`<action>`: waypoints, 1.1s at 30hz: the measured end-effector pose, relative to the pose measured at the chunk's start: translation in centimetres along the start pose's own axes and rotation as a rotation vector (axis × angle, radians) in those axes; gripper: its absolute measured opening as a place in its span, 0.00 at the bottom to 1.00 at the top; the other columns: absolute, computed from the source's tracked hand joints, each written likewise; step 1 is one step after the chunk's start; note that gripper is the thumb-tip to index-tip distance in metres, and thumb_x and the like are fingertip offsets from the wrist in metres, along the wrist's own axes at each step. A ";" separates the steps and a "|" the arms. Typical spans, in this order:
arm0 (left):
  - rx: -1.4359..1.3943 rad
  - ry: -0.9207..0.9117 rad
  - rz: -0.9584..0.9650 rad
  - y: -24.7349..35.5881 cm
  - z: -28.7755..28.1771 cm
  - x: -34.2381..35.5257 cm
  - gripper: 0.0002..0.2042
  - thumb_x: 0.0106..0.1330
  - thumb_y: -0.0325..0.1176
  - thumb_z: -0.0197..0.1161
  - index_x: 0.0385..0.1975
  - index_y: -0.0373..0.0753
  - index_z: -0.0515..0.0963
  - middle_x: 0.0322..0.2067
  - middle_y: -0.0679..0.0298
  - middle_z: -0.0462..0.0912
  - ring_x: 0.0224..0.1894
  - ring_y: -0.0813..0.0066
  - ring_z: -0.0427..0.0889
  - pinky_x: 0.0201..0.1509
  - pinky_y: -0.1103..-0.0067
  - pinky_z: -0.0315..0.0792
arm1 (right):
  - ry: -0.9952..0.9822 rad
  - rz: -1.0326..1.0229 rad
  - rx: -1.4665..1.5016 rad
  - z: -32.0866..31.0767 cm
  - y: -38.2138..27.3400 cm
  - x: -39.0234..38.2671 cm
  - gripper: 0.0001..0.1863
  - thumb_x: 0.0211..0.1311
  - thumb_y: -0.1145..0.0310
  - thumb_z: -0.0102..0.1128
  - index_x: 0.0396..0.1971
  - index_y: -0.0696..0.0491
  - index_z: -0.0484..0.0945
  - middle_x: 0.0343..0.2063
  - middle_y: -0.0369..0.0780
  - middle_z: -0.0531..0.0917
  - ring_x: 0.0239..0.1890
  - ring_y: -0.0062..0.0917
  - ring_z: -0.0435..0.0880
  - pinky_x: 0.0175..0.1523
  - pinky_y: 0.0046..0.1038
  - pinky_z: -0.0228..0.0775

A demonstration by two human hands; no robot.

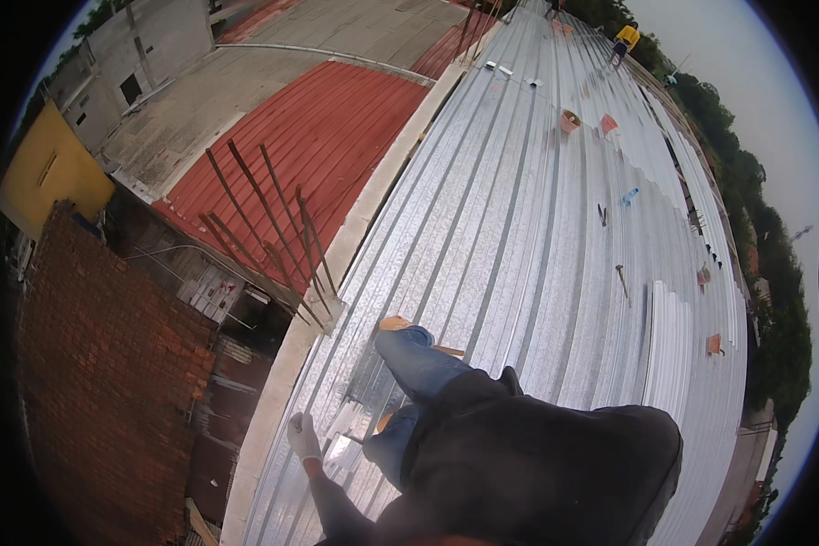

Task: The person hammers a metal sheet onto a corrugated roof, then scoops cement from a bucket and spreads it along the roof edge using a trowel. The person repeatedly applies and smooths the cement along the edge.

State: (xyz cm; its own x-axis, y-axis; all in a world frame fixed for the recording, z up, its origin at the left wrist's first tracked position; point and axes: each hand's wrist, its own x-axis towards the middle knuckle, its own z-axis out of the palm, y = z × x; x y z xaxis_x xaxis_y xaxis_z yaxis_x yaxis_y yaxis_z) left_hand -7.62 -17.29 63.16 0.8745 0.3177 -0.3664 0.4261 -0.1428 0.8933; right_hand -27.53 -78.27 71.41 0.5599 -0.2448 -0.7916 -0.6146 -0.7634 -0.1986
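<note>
My left hand (304, 437), in a pale glove, hangs over the silver corrugated metal roofing (464, 209) near its left edge. Its fingers look curled in; a small dark patch shows at them, and what they hold, if anything, is too small to name. Beside this hand lies a bright, flat strip of sheet metal (342, 452). My bent legs in blue jeans (423, 359) rest on the roofing. From behind my knee sticks out a short wooden handle (449, 351); the rest of it is hidden. My right hand does not show.
A concrete ledge (287, 373) with upright rusty rebar (273, 209) borders a drop on the left. Stacked metal sheets (669, 341), a hammer-like tool (621, 280), a blue bottle (630, 196) and buckets (570, 121) lie rightward. A person in yellow (626, 38) stands far off.
</note>
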 end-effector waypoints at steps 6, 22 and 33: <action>0.154 -0.037 -0.113 5.5 9.2 -1.7 0.32 0.71 0.37 0.77 0.70 0.25 0.77 0.53 0.54 0.86 0.55 0.64 0.83 0.64 0.66 0.77 | 0.085 0.097 0.206 -0.4 3.0 1.0 0.26 0.67 0.48 0.67 0.50 0.56 0.94 0.49 0.54 0.94 0.56 0.52 0.92 0.64 0.50 0.81; 0.470 -0.723 0.008 29.5 49.6 10.0 0.30 0.73 0.43 0.78 0.67 0.29 0.81 0.58 0.54 0.89 0.59 0.65 0.87 0.66 0.68 0.79 | 0.282 0.151 0.476 -30.6 11.6 14.7 0.28 0.71 0.48 0.65 0.52 0.58 0.93 0.51 0.55 0.94 0.59 0.51 0.92 0.66 0.48 0.81; 0.592 -0.816 -0.247 30.7 55.2 15.5 0.09 0.75 0.38 0.74 0.45 0.40 0.88 0.35 0.72 0.84 0.35 0.81 0.82 0.39 0.77 0.77 | 0.224 0.417 0.853 -28.7 11.9 12.4 0.28 0.70 0.45 0.65 0.51 0.56 0.95 0.51 0.54 0.94 0.59 0.49 0.92 0.68 0.46 0.81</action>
State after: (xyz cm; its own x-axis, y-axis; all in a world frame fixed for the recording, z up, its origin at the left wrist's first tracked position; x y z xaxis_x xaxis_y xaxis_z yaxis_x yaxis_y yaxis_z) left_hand 31.77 -68.48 70.57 0.5440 -0.2986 -0.7841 0.4676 -0.6680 0.5789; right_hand -11.94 -107.49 75.82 0.2443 -0.5725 -0.7826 -0.9340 0.0781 -0.3487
